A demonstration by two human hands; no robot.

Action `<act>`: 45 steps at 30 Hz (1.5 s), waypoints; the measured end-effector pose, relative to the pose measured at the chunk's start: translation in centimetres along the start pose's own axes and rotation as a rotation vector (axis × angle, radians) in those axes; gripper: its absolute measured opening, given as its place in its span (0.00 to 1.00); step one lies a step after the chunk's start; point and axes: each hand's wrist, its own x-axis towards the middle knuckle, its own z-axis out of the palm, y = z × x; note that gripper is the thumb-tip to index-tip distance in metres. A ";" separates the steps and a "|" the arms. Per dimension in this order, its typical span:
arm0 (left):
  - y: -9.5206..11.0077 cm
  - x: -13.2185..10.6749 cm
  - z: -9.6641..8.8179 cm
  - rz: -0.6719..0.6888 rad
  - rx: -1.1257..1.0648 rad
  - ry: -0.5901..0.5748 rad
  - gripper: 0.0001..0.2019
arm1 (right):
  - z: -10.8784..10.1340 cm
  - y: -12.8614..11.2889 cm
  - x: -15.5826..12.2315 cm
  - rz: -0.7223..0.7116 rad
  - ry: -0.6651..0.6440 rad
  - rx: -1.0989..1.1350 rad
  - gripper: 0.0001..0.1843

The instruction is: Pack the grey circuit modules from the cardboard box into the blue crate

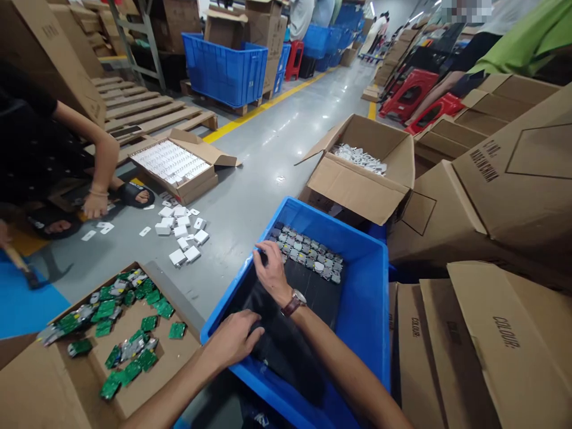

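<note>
My left hand (235, 338) is over the near left rim of a blue plastic bin (364, 298). Its fingers stretch forward and the thumb stands apart. Further along the same side, my right hand (272, 274), with a wristwatch (294, 302) on its wrist, reaches low inside the bin. Its fingers are curved and spaced; a dark patch shows between them, and I cannot tell whether it is a separate thing. Below both hands lies a black sheet (308, 301). Rows of small grey modules (308, 253) cover the far part of the bin's bottom.
Left of the bin, a cardboard tray (174, 363) holds green circuit boards (105, 310). White cases (183, 232) lie loose on the floor near a crouching person's hand (96, 204). An open carton (357, 193) of white parts stands behind the bin. Cardboard boxes (491, 339) crowd the right.
</note>
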 end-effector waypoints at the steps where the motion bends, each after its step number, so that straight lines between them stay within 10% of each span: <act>1: 0.0 0.0 0.0 0.013 0.003 0.014 0.14 | 0.6 -1.2 1.0 -0.032 -0.056 -0.014 0.15; 11: -0.3 -1.4 -0.7 0.373 -0.173 0.515 0.15 | 5.8 -6.4 2.7 0.114 -0.618 -0.532 0.23; 17: -8.5 -10.9 -3.1 -0.204 -0.097 0.714 0.17 | 4.9 -7.3 2.6 0.071 -0.704 -0.698 0.30; 22: -16.4 -20.8 -0.1 -0.874 0.072 0.515 0.42 | 5.3 -7.2 2.4 0.059 -0.716 -0.716 0.29; 25: -18.6 -22.3 1.8 -1.030 0.093 0.343 0.60 | 5.3 -7.3 2.4 0.052 -0.710 -0.723 0.29; 33: -20.0 -16.5 0.9 -1.072 0.131 0.150 0.63 | 5.3 -7.9 2.5 0.077 -0.738 -0.765 0.27; 45: -17.2 -19.9 3.5 -1.010 0.128 0.142 0.36 | 5.3 -7.4 2.5 0.093 -0.712 -0.715 0.27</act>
